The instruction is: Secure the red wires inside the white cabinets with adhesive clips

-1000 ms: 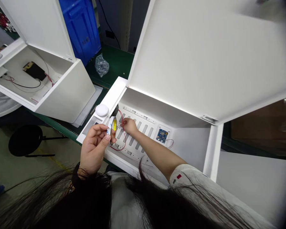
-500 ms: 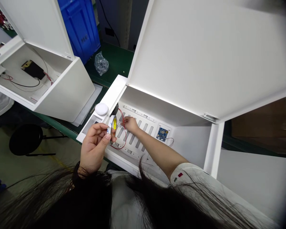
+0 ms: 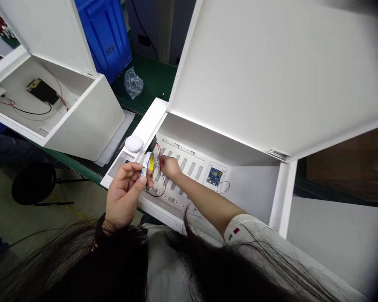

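Thumb and fingers of my left hand [image 3: 126,188] pinch a curled strip [image 3: 147,164] with a white, blue-marked backing and a yellow patch inside its curve. The strip is held over the left end of an open white box [image 3: 253,184]. My right hand [image 3: 170,167] is inside the box, its fingers closed at a thin red wire [image 3: 165,184]; the fingertips are partly hidden. The wire loops over the slotted white panel [image 3: 190,167]. Just beyond the strip sits a black part [image 3: 151,143], with red wires beside it.
A blue circuit board [image 3: 214,176] is fixed to the right of the slots. The box's large lid [image 3: 271,71] stands raised. On its left ledge is a white round dome [image 3: 134,144]. A second open white box [image 3: 85,117], a blue bin [image 3: 105,37] and a clear plastic bag [image 3: 133,83] are at left.
My right hand has shifted slightly left and down along the red wire. My left hand and the strip have stayed nearly still.
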Available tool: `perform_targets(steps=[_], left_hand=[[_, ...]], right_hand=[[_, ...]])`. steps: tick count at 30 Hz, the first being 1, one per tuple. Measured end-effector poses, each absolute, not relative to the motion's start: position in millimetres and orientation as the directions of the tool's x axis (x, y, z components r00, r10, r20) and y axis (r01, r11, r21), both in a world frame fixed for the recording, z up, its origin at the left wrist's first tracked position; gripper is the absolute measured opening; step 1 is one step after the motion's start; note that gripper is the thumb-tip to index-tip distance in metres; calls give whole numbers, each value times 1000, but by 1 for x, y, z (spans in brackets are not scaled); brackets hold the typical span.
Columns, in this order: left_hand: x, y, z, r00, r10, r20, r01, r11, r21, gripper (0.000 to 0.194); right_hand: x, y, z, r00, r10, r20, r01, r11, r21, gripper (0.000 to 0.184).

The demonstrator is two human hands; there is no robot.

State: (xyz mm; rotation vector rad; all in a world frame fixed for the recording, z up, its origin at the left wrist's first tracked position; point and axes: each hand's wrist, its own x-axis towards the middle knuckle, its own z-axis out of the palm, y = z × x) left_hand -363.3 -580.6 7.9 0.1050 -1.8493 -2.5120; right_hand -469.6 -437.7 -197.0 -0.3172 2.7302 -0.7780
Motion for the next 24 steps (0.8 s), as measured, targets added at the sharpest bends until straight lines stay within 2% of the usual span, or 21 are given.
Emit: perform_targets(steps=[3, 7, 12, 19, 24], left_hand=[[-364, -581, 9, -998, -55, -38, -20, -304, 953, 18], [-364, -581, 9, -998, -51, -35, -18, -310, 951, 19], [-364, -581, 8, -998, -52, -29, -11, -314, 949, 19], [-364, -581, 8, -997, -61, -46, -27, -289, 957, 20], [-364, -581, 7, -997, -62, -42, -22, -295, 955, 20]], right_hand=[[-469, -442, -195, -927, -311, -211, -181, 862, -473, 19], [-475, -441, -197, -930, -295, -221, -168, 873, -457, 18], [-489, -430, -207, -960, -125, -250, 22, 859, -512, 42], [-497, -426, -213, -967, -21, -252, 128, 820, -558, 18], [-484, -429, -206, -977, -83, -197, 21, 880, -474, 18]])
